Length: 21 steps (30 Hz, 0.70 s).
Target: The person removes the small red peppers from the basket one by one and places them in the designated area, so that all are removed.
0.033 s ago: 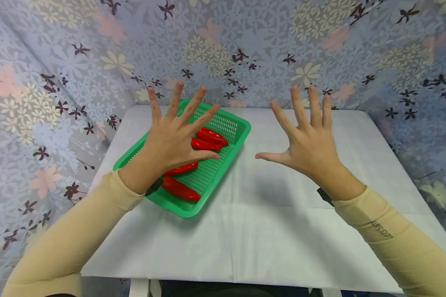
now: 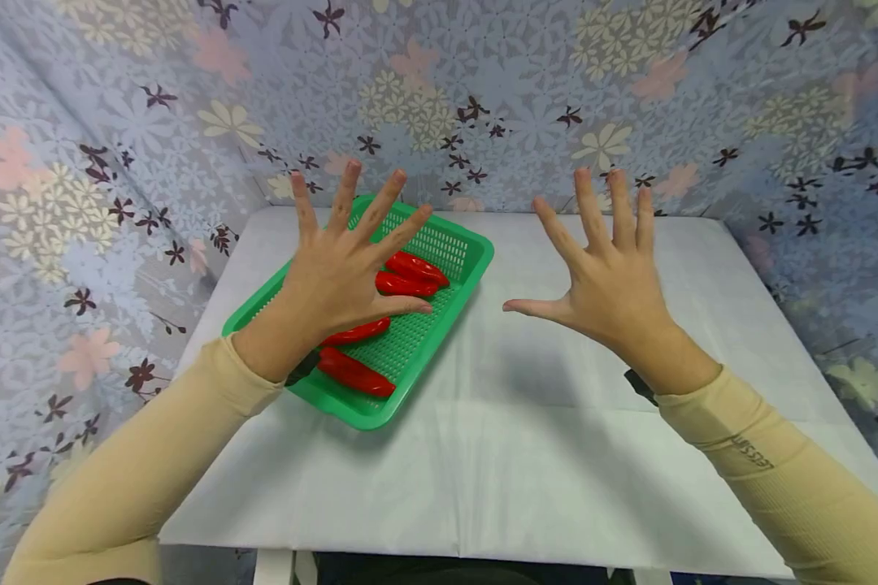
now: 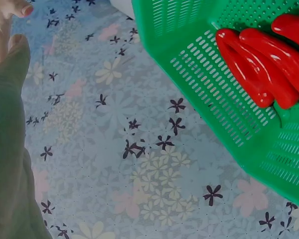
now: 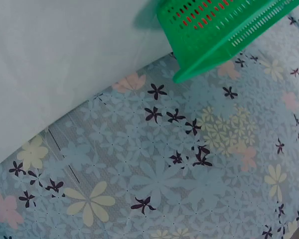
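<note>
In the head view my left hand (image 2: 329, 272) is raised over the left part of a green plastic basket (image 2: 439, 329), fingers straight and spread, holding nothing. Several glossy red chili peppers (image 2: 354, 374) lie in the basket, some partly hidden behind that hand. The left wrist view shows peppers (image 3: 259, 67) close together inside the basket's slotted wall (image 3: 224, 89). My right hand (image 2: 610, 284) is held up over the white table, right of the basket, also spread wide with nothing in it. From the right wrist, the basket (image 4: 209, 50) appears at the top, red showing through its slots.
A white cloth covers the table (image 2: 512, 479), whose front edge runs along the bottom of the head view. Flower-patterned fabric (image 2: 512, 97) hangs behind the table and at both sides. Dark straps (image 2: 640, 386) show at the wrists, below beige sleeves (image 2: 768, 463).
</note>
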Tool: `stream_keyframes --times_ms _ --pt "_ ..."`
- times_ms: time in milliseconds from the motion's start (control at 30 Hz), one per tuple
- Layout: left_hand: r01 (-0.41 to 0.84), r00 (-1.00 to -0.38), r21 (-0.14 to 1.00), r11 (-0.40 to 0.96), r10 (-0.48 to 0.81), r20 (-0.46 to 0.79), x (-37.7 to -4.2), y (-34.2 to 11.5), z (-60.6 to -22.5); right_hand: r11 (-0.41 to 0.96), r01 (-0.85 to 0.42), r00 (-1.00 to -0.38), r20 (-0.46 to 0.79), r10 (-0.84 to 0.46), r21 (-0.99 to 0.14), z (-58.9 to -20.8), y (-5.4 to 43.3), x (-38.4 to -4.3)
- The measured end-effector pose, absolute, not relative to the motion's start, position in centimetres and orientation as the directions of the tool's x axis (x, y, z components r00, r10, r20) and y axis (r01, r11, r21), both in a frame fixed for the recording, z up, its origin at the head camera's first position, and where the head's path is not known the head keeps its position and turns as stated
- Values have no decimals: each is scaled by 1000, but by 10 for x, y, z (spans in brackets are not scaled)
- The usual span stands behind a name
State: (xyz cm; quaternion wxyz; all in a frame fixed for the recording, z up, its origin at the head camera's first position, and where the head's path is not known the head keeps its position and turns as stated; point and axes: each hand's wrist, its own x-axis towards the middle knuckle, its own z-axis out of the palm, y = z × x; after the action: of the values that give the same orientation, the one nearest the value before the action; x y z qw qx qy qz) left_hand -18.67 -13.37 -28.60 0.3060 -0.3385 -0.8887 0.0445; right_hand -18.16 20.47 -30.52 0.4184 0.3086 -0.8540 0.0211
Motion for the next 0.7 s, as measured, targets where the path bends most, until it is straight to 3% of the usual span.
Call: stream_keyframes --times_ms 133,267,433,533,700 --pt "568 -599 -286 771 627 498 -189 -139 -286 813 -542 -478 718 -505 211 -303 204 -183" --pt "558 -672 -250 791 608 424 -188 -157 -285 808 -561 -507 697 -507 180 -303 203 -183" --pt "598 -712 -41 800 554 431 -183 -197 -294 788 -610 -556 662 -502 85 -308 200 -189" --pt "603 -716 78 794 495 492 -180 -220 -304 781 -622 -635 617 -465 -51 -311 198 -193" --pt "578 -758 274 769 381 530 -176 -244 -321 742 -518 -838 427 -340 -425 -314 197 -199"
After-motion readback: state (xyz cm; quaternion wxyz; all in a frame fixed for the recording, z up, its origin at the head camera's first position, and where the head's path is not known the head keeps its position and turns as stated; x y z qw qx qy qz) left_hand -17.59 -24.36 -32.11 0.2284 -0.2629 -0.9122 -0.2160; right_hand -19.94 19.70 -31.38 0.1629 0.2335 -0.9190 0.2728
